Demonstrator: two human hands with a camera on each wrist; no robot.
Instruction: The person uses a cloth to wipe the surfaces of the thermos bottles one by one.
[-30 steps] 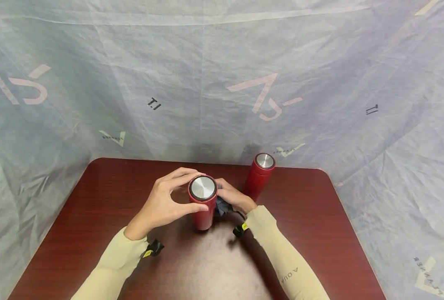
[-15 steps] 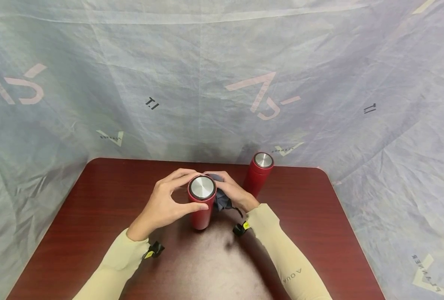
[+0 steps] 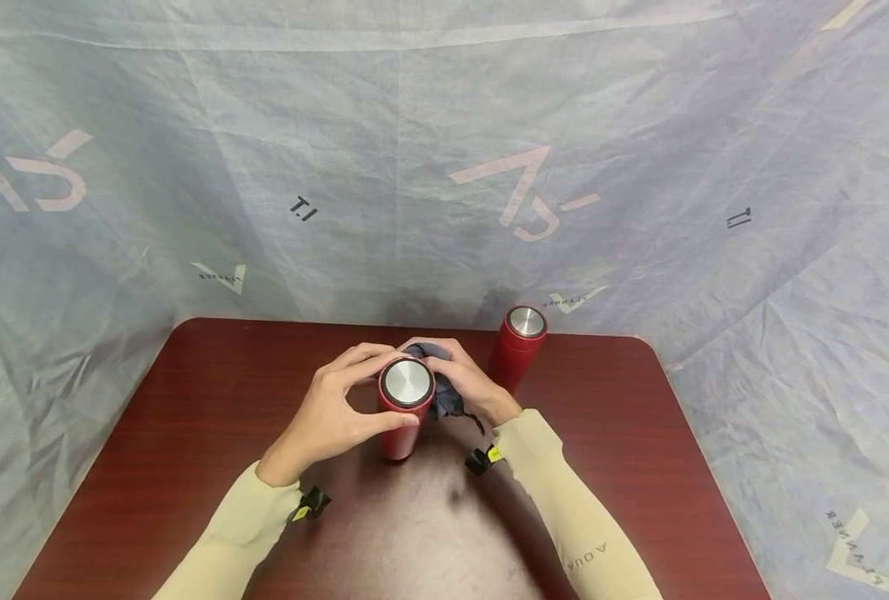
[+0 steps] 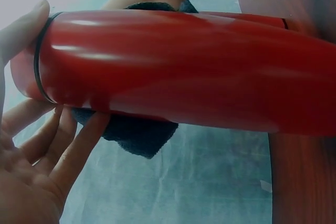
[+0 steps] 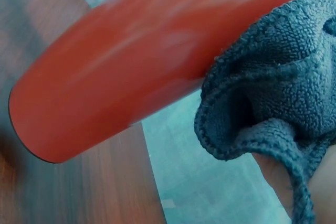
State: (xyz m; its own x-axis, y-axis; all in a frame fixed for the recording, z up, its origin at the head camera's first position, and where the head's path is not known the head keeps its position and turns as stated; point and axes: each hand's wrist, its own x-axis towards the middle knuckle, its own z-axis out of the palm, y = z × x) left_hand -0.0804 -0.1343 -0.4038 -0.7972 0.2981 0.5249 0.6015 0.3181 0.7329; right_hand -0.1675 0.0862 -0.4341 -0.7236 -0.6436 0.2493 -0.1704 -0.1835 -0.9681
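Note:
A red thermos flask (image 3: 399,437) with a shiny silver lid top (image 3: 407,382) stands upright near the middle of the table. My left hand (image 3: 332,417) grips it around the upper end, thumb on the near side and fingers on the far side. On the flask's right, my right hand (image 3: 470,383) holds a bunched dark blue-grey terry cloth (image 5: 283,77) against the red wall. A corner of that cloth (image 4: 139,137) shows past the flask in the left wrist view, close to the left fingertips. Most of the right fingers are hidden behind flask and cloth.
A second red flask (image 3: 515,358) with a silver lid stands behind the right hand, toward the back edge of the dark red wooden table (image 3: 601,433). Grey fabric sheeting (image 3: 384,167) hangs around the table's back and sides. Each wrist carries a small black strap device.
My right hand has slid the cloth up and around toward the far side of the flask, near its top. The left hand keeps its grip and the flask shifts only slightly.

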